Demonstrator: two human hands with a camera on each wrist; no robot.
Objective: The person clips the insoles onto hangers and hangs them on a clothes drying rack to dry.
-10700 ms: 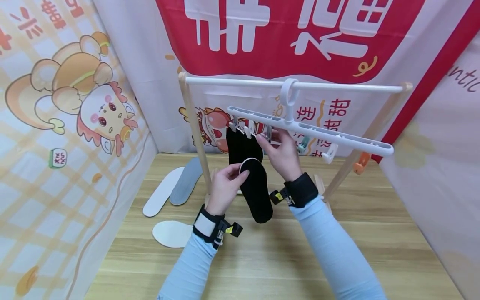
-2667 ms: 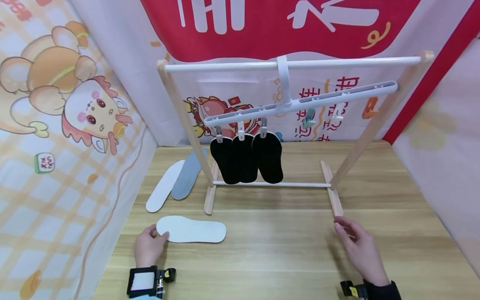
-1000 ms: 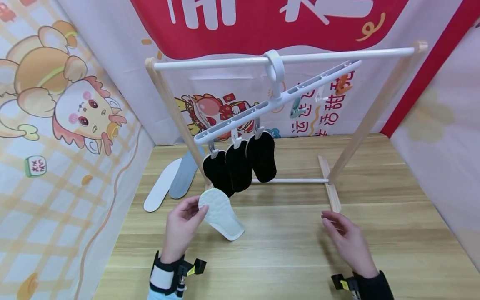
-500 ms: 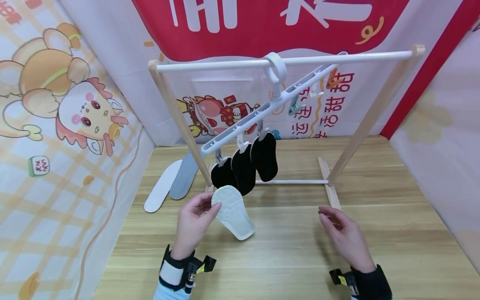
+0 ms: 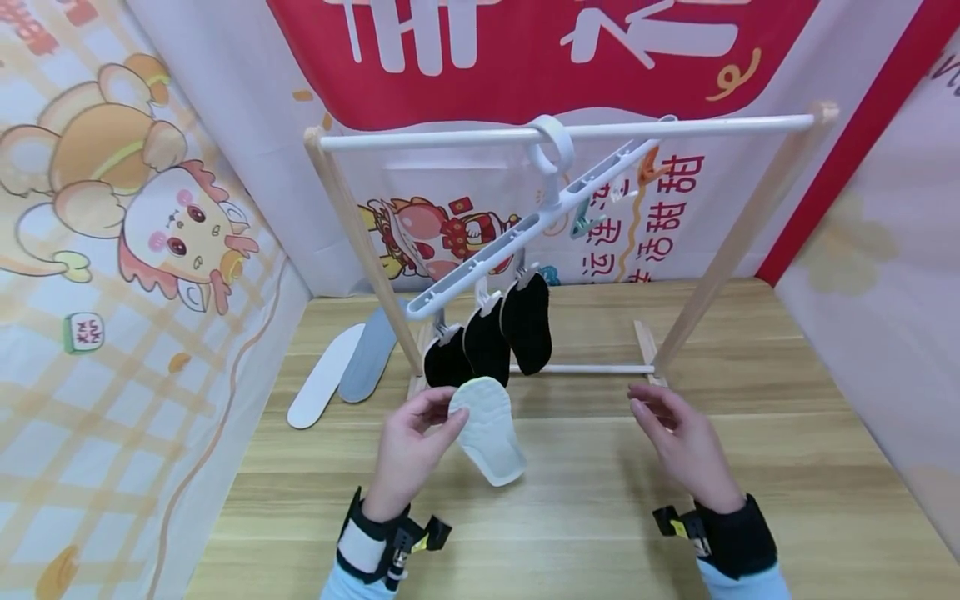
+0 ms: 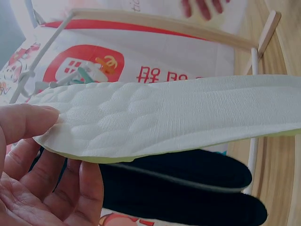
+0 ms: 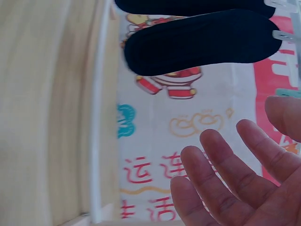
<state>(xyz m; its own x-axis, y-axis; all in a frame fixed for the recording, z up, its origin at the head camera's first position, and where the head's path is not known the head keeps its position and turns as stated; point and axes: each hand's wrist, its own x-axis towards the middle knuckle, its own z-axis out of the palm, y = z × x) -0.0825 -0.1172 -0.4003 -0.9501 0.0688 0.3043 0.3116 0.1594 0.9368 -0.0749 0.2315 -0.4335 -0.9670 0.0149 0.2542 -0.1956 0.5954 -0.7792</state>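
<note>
My left hand [image 5: 417,446] pinches one end of a white insole [image 5: 491,433] between thumb and fingers. The left wrist view shows the insole's quilted, padded surface [image 6: 141,113] and a pale yellow-green edge. Just behind it, black insoles [image 5: 527,323] hang by clips from the left half of a white clip hanger [image 5: 498,246]. My right hand [image 5: 686,446] is raised over the table on the right, holding nothing, its fingers loosely bent. In the right wrist view a black insole [image 7: 202,44] hangs beyond those fingers.
The hanger hooks over the white top bar [image 5: 660,129] of a wooden-legged rack. Green [image 5: 585,221], white and orange clips [image 5: 649,167] hang without insoles on its far half. A white insole [image 5: 326,375] and a grey insole [image 5: 369,354] lie on the table at left.
A third black insole was hung from the hanger. My left hand picked up the white insole from the table and carried it right. The hanger has turned, its left end nearer me.
</note>
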